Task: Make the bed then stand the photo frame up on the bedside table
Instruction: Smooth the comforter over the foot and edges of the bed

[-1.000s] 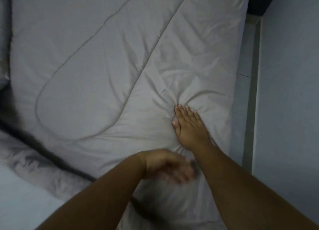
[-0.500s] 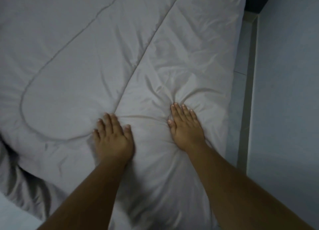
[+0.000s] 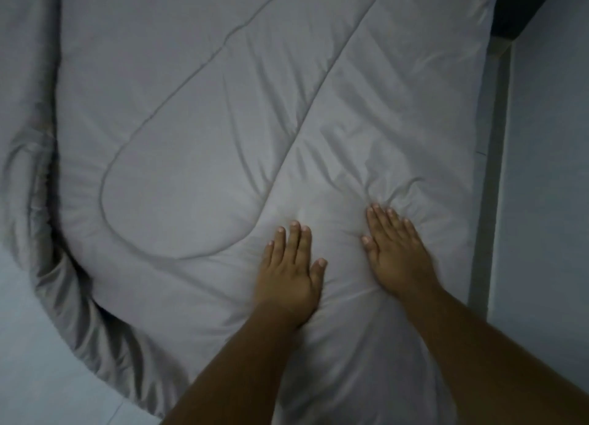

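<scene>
A grey quilted duvet (image 3: 242, 112) covers the bed and fills most of the view, with curved stitch lines and creases. My left hand (image 3: 291, 271) lies flat on it, palm down, fingers together. A short way to the right, my right hand (image 3: 393, 249) also presses flat on the duvet, and wrinkles fan out from its fingertips. Neither hand holds anything. The duvet's left edge (image 3: 35, 169) is bunched in folds. No photo frame or bedside table is in view.
A pale wall (image 3: 548, 201) runs down the right side, with a narrow gap and a light strip (image 3: 487, 201) between it and the bed. A dark headboard corner (image 3: 516, 3) shows at top right. Pale floor (image 3: 35, 377) lies at bottom left.
My left hand came down from a blurred, raised position and now rests flat on the duvet, sliding nearer the right hand. The view has shifted, showing more of the bunched left edge.
</scene>
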`<state>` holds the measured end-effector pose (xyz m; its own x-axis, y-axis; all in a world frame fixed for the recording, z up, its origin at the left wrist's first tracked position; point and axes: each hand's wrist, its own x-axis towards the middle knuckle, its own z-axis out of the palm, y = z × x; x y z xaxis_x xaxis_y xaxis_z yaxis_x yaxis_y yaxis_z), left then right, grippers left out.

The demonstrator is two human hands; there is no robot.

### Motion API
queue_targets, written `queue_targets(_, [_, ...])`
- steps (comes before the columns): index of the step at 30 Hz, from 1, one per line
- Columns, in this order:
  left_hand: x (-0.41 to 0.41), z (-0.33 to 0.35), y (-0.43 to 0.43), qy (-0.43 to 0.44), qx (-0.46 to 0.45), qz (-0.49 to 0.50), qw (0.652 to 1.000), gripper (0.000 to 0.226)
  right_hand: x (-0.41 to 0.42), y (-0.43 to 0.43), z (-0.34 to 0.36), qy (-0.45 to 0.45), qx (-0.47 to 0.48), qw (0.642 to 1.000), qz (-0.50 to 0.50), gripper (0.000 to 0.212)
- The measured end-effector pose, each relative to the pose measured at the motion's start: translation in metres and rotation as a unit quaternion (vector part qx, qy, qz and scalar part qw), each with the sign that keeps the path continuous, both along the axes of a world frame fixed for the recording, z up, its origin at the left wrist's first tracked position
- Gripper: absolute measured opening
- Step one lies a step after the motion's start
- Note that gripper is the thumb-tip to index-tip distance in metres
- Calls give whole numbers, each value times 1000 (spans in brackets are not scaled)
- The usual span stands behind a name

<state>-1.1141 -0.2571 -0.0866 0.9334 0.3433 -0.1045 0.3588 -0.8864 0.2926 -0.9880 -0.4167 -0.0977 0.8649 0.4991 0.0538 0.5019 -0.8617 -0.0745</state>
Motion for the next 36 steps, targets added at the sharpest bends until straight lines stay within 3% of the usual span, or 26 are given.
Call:
queue_targets(4, [-12, 8, 25, 10, 25, 17, 999, 62, -6, 14, 12, 21, -19, 999, -17, 62])
queue_targets(7, [-22, 11, 59, 18, 29, 67, 997, 61, -16, 48, 18, 50, 22, 998, -20, 73])
queue_targets(14, [-15, 17, 142, 21, 4, 98, 995, 75, -35, 175, 25, 51, 47, 995, 72, 78])
queue_targets(16, [-5, 17, 175, 18, 2, 104, 994, 69, -36, 212, 27, 48, 45, 995, 76, 75])
queue_targets(27, [39, 50, 391, 50, -10, 15, 999, 65, -5, 416, 61, 46, 19, 998, 49, 84])
queue_targets(36, [83, 78, 550, 55, 28, 23, 998, 60, 41, 575, 81, 55, 7, 996, 72, 89])
